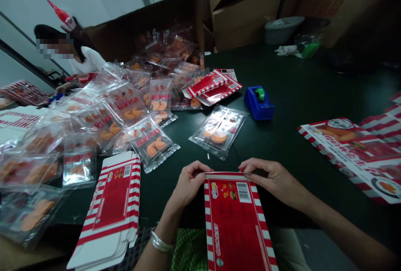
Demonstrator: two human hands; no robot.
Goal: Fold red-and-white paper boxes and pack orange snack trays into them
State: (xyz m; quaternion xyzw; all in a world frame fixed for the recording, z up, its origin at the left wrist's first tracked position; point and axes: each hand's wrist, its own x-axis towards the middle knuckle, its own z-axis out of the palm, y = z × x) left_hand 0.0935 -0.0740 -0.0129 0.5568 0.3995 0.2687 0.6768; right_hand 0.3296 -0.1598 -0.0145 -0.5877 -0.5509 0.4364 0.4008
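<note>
A red carton with red-and-white striped edges and a barcode (234, 225) hangs over the table's near edge in front of me. My left hand (191, 181) pinches its far left corner between thumb and fingers. At the far right corner, my right hand (271, 179) grips the same edge. Just beyond lies a clear plastic packet with orange pieces (219, 131), touched by neither hand. To the left sits a stack of flat striped cartons (114, 204), fanned slightly at the near end.
Clear packets (125, 103) heap up at left, spilling from a big cardboard box (140, 24). A blue tape dispenser (259, 103) stands beyond my right hand, near some striped cartons (216, 85). More printed cartons (360, 149) lie at right. A person (90, 60) sits at far left.
</note>
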